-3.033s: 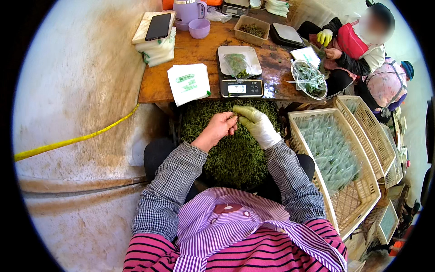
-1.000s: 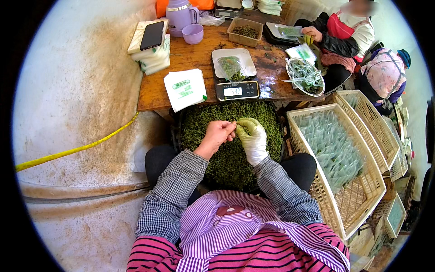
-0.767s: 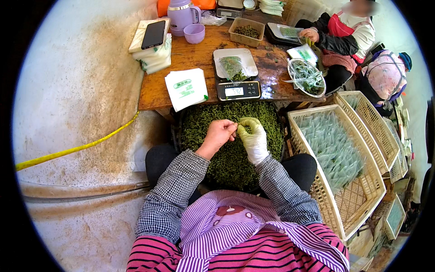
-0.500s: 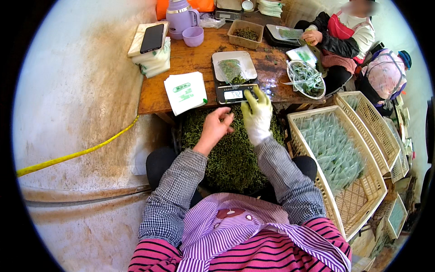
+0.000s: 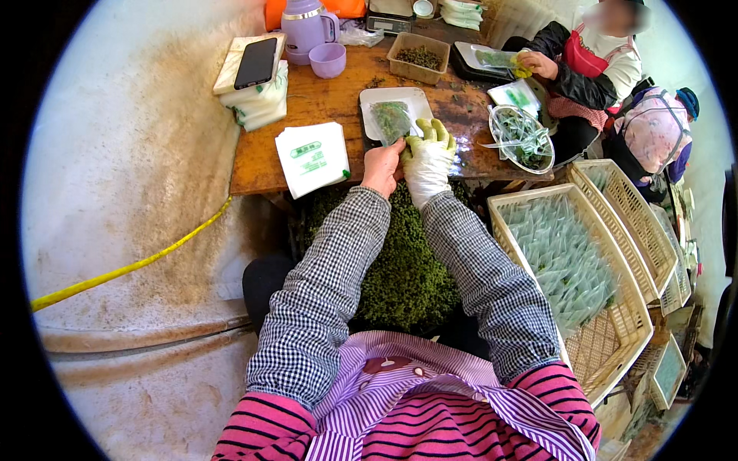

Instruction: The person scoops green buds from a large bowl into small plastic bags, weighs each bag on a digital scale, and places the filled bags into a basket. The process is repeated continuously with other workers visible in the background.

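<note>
A clear plastic bag (image 5: 392,121) of small green buds lies on the white pan of a digital scale (image 5: 420,104). My bare left hand (image 5: 381,166) is closed at the bag's near edge, its fingertips pinching the plastic. Right beside it, my gloved right hand (image 5: 429,160) reaches the same edge, thumb and fingers closed there; the exact grip is partly hidden. Both hands cover most of the scale's display. Below the table edge, a large heap of green buds (image 5: 407,284) lies between my knees. A stack of white printed bags (image 5: 311,160) sits to the left.
Filled bags lie in a cream plastic crate (image 5: 513,201) at the right. On the table are a tub of buds (image 5: 419,58), a purple cup (image 5: 328,61), a purple jug (image 5: 305,31) and a phone (image 5: 256,63). Another person's hands (image 5: 534,65) handle a bag at far right.
Both hands have moved forward and together, from above the heap to the bag's near edge on the scale. The co-worker's hands have shifted onto their own bag.
</note>
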Tool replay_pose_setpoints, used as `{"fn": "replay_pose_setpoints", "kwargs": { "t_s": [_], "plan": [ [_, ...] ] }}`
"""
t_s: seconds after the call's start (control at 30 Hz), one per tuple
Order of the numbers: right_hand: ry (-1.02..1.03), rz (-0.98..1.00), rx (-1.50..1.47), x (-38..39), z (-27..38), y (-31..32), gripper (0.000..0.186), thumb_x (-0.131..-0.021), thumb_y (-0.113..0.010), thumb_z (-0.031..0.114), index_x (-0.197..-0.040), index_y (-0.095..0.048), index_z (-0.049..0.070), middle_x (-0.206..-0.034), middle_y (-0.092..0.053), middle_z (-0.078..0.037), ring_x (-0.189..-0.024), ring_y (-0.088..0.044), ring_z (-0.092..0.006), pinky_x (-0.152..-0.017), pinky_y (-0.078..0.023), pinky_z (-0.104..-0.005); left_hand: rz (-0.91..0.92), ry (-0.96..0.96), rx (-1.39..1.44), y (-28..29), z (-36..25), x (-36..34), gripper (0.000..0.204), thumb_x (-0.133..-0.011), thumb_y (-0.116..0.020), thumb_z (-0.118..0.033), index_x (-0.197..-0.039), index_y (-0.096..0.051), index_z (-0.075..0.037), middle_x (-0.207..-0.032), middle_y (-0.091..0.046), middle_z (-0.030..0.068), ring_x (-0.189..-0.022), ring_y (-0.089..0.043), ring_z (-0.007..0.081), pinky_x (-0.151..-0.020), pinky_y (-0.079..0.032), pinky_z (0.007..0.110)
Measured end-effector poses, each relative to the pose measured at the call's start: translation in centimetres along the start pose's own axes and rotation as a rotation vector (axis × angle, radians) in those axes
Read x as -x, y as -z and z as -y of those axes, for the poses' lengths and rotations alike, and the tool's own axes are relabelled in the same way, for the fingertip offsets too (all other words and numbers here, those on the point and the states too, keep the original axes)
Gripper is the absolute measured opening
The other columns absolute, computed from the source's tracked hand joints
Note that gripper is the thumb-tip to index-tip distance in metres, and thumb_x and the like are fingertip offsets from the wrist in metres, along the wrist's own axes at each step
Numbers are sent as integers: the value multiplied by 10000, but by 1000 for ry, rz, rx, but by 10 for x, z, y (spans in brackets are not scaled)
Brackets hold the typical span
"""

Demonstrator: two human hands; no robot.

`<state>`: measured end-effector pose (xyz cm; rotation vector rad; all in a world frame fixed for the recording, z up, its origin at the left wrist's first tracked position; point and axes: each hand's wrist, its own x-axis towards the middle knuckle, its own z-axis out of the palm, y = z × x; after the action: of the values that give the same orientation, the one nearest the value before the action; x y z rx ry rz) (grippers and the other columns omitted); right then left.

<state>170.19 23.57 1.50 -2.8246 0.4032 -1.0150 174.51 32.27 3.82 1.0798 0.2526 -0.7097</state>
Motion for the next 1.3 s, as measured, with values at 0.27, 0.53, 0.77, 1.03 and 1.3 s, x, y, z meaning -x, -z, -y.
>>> {"fn": "replay_pose_setpoints", "kwargs": {
  "t_s": [0.27, 0.53, 0.77, 1.03, 1.3],
  "plan": [
    [89, -1, -148, 4, 7, 24, 126, -692, -679, 133, -802, -699, 76, -1172, -606, -66, -1207, -451, -312, -1006, -324, -470, -253, -202, 105, -17, 7, -8, 236, -893, -635, -103, -931, -604, 128, -883, -641, 161, -726, -631, 218, -618, -516, 343],
    [-436, 226, -792, 73, 8, 76, 183, -767, -704, 78, -947, -711, 45, -1258, -547, -113, -1243, -406, -293, -1071, -331, -397, 2, -133, -149, 19, 33, 27, 457, -973, -512, -371, -1041, -595, 74, -896, -685, 147, -716, -664, 167, -619, -536, 259],
    [-385, 259, -767, 127, 2, 81, 206, -830, -651, 133, -1011, -682, 41, -1214, -568, -145, -1136, -497, -311, -978, -394, -394, 83, -160, -460, 69, 104, 77, 215, -957, -505, -96, -1105, -643, -23, -1069, -663, 66, -900, -641, 138, -759, -506, 267],
    [-320, 93, -529, 111, -10, 75, 168, -766, -645, 60, -933, -664, 63, -1127, -593, -142, -1087, -530, -310, -955, -424, -393, 76, -168, -383, 64, 70, 96, 232, -936, -576, -147, -1128, -627, -27, -1084, -648, 72, -895, -646, 138, -793, -513, 275],
    [-42, -70, -258, 31, 6, 53, 355, -744, -679, 147, -1096, -639, 128, -1208, -568, -118, -1138, -497, -334, -958, -390, -473, 129, -47, -171, 54, 24, 57, 511, -978, -503, -366, -1278, -469, 47, -1205, -584, 166, -1096, -582, 223, -914, -478, 323]
  ]
}}
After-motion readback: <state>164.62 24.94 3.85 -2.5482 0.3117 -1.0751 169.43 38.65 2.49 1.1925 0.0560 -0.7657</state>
